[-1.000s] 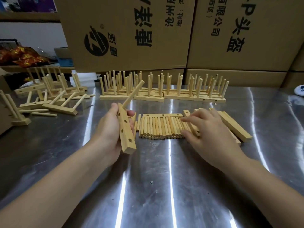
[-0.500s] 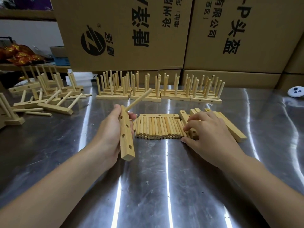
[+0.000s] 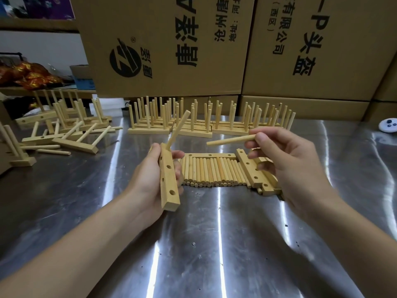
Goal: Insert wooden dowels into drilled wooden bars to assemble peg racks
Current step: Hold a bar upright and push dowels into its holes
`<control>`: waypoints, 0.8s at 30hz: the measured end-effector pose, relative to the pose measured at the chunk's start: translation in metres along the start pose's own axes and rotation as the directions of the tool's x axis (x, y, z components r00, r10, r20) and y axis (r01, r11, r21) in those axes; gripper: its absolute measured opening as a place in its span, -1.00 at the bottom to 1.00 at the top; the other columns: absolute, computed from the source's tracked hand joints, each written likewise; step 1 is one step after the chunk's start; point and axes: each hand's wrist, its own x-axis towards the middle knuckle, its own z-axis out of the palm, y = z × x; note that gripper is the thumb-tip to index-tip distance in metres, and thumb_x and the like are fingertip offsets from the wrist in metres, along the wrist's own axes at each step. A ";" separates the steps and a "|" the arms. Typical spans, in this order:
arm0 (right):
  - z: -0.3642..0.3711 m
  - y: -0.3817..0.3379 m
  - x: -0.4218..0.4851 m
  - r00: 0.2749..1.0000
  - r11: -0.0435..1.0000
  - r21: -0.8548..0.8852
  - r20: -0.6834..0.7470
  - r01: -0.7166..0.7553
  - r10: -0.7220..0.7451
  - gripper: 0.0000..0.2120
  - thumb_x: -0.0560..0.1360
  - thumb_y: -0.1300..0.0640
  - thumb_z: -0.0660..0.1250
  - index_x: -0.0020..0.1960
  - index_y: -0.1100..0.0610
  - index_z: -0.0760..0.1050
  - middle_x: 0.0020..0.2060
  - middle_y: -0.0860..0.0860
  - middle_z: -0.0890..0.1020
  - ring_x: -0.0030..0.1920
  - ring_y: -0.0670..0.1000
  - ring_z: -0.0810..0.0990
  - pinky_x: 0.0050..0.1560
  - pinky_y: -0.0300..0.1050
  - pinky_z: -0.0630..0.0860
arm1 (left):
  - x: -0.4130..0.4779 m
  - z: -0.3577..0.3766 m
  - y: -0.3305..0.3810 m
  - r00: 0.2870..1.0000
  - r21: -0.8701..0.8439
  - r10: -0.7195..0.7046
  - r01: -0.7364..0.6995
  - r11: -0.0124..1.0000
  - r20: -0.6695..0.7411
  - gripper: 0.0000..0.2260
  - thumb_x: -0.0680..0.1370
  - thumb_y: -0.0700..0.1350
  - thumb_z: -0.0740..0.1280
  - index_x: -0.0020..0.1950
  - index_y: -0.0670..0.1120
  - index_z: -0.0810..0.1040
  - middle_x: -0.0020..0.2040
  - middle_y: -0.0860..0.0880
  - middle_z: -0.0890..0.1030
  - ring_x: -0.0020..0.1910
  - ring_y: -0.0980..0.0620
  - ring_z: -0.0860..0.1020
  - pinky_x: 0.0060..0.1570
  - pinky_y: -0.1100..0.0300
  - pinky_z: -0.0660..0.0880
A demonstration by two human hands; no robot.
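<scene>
The left hand [image 3: 150, 179] grips a drilled bar [image 3: 169, 183] whose dowel [image 3: 179, 130], seemingly seated in the far hole, slants toward one o'clock; at the bar's three o'clock the right hand [image 3: 296, 168] pinches a loose dowel [image 3: 231, 140].

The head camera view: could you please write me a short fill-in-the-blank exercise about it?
The left hand grips a drilled bar with ____ dowel already inserted.
The right hand pinches a loose dowel whose free end points toward the ____ hand.
Finished racks stand in front of ____ boxes.
Missing words: one, left, cardboard.
</scene>
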 end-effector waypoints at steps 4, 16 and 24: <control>0.008 0.001 -0.005 0.991 0.996 -0.024 0.101 0.086 -0.084 -0.80 0.69 0.22 0.35 0.14 -0.01 0.71 -0.05 0.07 0.78 -0.10 0.01 0.74 -0.24 -0.24 0.60 | -0.005 0.004 0.000 0.989 -0.086 -0.025 0.038 0.996 0.143 -0.48 0.76 0.22 0.02 0.08 -0.13 0.59 -0.38 -0.05 0.47 -0.53 0.09 0.34 -0.50 0.24 0.27; 0.017 -0.001 -0.014 0.979 0.976 -0.104 0.096 0.191 -0.181 -0.79 0.66 0.28 0.38 0.17 0.03 0.68 -0.08 -0.02 0.78 -0.16 -0.04 0.73 -0.24 -0.24 0.60 | -0.008 0.008 0.002 0.987 -0.069 -0.030 0.042 0.997 0.159 -0.51 0.75 0.25 0.05 0.00 -0.09 0.57 -0.38 -0.01 0.44 -0.53 0.08 0.31 -0.42 0.20 0.20; 0.018 0.000 -0.014 0.976 0.972 -0.136 0.122 0.194 -0.178 -0.79 0.64 0.28 0.41 0.16 0.01 0.69 -0.13 0.01 0.76 -0.16 -0.01 0.73 -0.23 -0.20 0.60 | -0.009 0.010 0.002 0.989 -0.070 -0.042 0.053 0.996 0.145 -0.52 0.74 0.25 0.09 -0.03 -0.08 0.56 -0.37 -0.01 0.45 -0.53 0.07 0.31 -0.40 0.20 0.26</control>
